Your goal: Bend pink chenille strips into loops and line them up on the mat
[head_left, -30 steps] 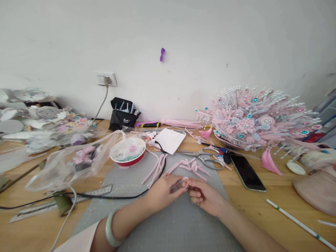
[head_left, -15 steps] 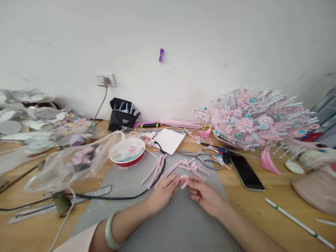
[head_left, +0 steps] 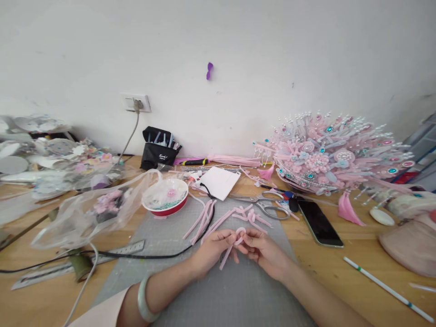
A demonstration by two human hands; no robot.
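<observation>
Both my hands meet over the grey cutting mat. My left hand and my right hand pinch a pink pipe cleaner between their fingertips. Its top is bent into a small loop and its loose tail hangs down to the left, over the mat. Just beyond my fingers lie several bent pink pipe cleaner pieces and a bundle of straight pink ones. A pale green bangle sits on my left wrist.
Scissors and a black phone lie right of the mat. A red bowl, a clear plastic bag, a black cable and a metal ruler lie left. A large pink beaded headdress stands at the back right.
My hands lifted slightly off the mat. The pipe cleaner's loop got rounder at my fingertips and its tail now hangs free to the lower left.
</observation>
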